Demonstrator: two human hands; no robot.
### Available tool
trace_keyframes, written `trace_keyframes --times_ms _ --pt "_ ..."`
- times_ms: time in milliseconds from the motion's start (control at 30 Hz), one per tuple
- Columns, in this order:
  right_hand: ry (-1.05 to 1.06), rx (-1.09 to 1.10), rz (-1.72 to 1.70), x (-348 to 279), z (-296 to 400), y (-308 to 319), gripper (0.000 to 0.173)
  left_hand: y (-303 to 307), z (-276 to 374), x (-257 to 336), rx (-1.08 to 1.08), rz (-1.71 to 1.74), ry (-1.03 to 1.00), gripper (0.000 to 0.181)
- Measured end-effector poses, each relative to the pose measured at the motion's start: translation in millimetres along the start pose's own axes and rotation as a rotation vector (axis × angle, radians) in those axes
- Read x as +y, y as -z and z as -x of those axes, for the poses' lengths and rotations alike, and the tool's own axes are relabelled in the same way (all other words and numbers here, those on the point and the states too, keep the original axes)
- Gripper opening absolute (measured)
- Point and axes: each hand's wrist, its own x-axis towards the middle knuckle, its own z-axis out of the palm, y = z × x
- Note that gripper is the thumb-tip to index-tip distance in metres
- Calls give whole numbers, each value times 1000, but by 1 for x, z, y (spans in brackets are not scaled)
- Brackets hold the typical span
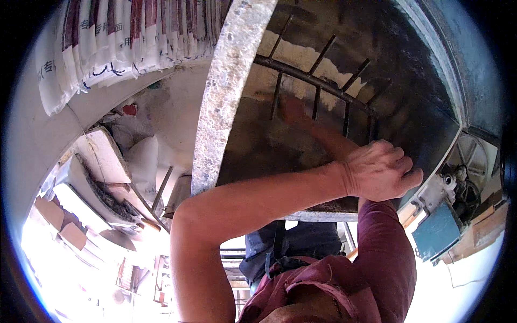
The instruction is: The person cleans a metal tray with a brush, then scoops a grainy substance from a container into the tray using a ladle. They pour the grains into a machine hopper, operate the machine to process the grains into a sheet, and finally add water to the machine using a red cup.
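Before me is a deep trough (258,161) with dark inner walls, apparently a mixing machine's. A dark metal shaft (301,76) with several rod prongs crosses it. Inside, near the prongs, my right hand (294,110) reaches down to the dim bottom; it is blurred, and its fingers are hard to make out. A pale patch of residue (282,42) shows on the trough's inner surface beyond the shaft. My left hand (379,171) lies across my right arm near the elbow, at the end of the maroon sleeve (385,234). Its fingers are curled, but what they grip is hidden.
The trough's pale, crusted rim (226,76) runs along the left. Beyond it hang or stand several white printed sacks (129,36). Boards and other clutter (103,157) lie at left. At right are a spoked wheel (470,155) and a blue box-like part (436,232).
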Motion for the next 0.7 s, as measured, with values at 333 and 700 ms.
trace_keyframes --times_ms 333,700 --pt "278 32 96 3 -46 -25 27 2 -2 -1 -2 -22 7 27" --pt "430 -98 308 44 59 27 29 3 -5 -1 14 4 69 30"
